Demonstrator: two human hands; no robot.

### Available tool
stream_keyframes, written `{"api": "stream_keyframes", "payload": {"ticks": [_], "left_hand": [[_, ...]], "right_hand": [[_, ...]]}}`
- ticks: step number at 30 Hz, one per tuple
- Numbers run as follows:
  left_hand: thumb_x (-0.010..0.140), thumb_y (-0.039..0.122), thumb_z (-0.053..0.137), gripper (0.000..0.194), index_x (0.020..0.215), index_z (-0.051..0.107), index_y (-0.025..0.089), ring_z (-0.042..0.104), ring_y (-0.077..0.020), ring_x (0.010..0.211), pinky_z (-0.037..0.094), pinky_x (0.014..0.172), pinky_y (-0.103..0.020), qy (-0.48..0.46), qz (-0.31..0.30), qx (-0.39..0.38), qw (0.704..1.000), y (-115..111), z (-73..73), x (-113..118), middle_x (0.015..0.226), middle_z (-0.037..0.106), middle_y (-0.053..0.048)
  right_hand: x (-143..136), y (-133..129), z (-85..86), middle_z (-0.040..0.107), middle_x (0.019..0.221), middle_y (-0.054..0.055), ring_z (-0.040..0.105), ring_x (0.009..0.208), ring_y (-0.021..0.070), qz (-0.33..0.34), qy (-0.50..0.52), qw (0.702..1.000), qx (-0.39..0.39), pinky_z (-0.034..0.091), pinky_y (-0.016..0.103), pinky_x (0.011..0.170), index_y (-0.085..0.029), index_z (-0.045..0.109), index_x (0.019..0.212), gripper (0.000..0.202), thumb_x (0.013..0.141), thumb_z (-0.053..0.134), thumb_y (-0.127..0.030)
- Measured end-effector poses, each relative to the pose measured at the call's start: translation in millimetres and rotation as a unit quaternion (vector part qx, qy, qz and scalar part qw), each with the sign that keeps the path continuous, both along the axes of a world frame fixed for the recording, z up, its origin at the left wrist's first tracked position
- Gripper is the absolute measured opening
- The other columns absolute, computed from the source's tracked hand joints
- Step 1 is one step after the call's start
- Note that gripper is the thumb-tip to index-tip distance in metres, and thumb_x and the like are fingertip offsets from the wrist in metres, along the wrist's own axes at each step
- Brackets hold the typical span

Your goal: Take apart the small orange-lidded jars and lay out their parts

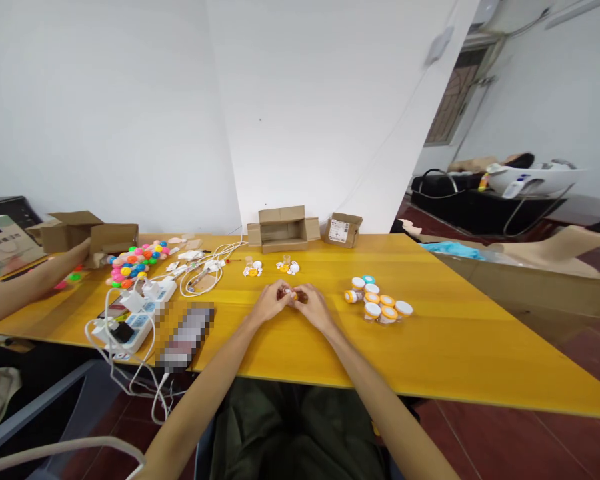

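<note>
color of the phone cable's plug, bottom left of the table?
White: the plug at the phone's near end, seen in the head view.

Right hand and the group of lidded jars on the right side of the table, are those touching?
Apart. The head view shows a strip of bare tabletop between the right hand and the nearest jar.

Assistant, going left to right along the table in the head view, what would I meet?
Printed bag, bunch of colourful balls, loops of white cable with a connector, left hand, right hand, cluster of lidded containers. The cardboard boxes, phone and power strip overlap others' spans, so I left them out.
</note>
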State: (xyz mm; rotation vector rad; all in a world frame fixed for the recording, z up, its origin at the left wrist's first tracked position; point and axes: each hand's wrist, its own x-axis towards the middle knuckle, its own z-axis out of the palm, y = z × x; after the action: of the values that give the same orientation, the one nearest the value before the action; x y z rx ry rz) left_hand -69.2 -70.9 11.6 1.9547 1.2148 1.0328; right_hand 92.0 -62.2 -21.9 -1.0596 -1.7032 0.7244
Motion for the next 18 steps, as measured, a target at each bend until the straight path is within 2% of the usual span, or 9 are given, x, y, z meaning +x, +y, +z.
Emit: {"api": "stream_keyframes", "payload": {"ticks": [4,8,13,15,18], "left_hand": [[0.082,0.046,0.063,0.025,0.083,0.063,0.021,0.058,-0.0164,0.071,0.049,0.071,-0.029,0.017,0.026,0.022,0.999,2,-3.0,-1,0.074,0.065,0.000],[0.079,0.042,0.068,0.024,0.084,0.061,0.020,0.057,-0.0167,0.078,0.049,0.078,-0.030,0.018,-0.006,0.053,0.998,2,-4.5,-3,0.084,0.065,0.000],[0.077,0.031,0.068,0.023,0.094,0.058,0.020,0.055,-0.0143,0.077,0.048,0.075,-0.027,0.012,-0.048,0.019,0.999,4,-11.2,-7,0.086,0.061,0.001],[0.076,0.030,0.068,0.027,0.098,0.058,0.020,0.053,-0.0131,0.075,0.047,0.072,-0.026,0.010,-0.049,0.000,0.999,6,-15.1,-8,0.084,0.060,0.002],[0.073,0.030,0.071,0.033,0.101,0.057,0.020,0.052,-0.0120,0.073,0.047,0.070,-0.025,-0.002,-0.041,-0.022,0.999,9,-19.3,-7,0.085,0.060,0.002]], "right_hand": [[-1,0,-0.9,0.067,0.083,0.003,0.062,0.083,0.0227,0.000,-0.042,0.999,0.011,0.050,0.036,0.079,-0.025,0.072,0.087,0.016,0.072,0.074,-0.029],[-2,1,0.1,0.069,0.082,0.003,0.062,0.082,0.0229,0.011,-0.066,0.998,0.010,0.049,0.036,0.079,-0.024,0.072,0.085,0.012,0.073,0.072,-0.025],[9,-2,-1.4,0.071,0.090,0.004,0.064,0.087,0.0226,0.056,-0.037,0.998,-0.007,0.050,0.038,0.083,-0.024,0.070,0.091,0.020,0.071,0.069,-0.022],[16,-3,-1.2,0.071,0.094,0.004,0.065,0.089,0.0226,0.046,-0.020,0.999,-0.003,0.051,0.038,0.084,-0.023,0.070,0.094,0.022,0.072,0.068,-0.025],[21,-6,4.5,0.070,0.098,0.005,0.065,0.086,0.0216,0.014,-0.005,1.000,0.008,0.053,0.036,0.077,-0.023,0.068,0.096,0.020,0.079,0.064,-0.033]]}}
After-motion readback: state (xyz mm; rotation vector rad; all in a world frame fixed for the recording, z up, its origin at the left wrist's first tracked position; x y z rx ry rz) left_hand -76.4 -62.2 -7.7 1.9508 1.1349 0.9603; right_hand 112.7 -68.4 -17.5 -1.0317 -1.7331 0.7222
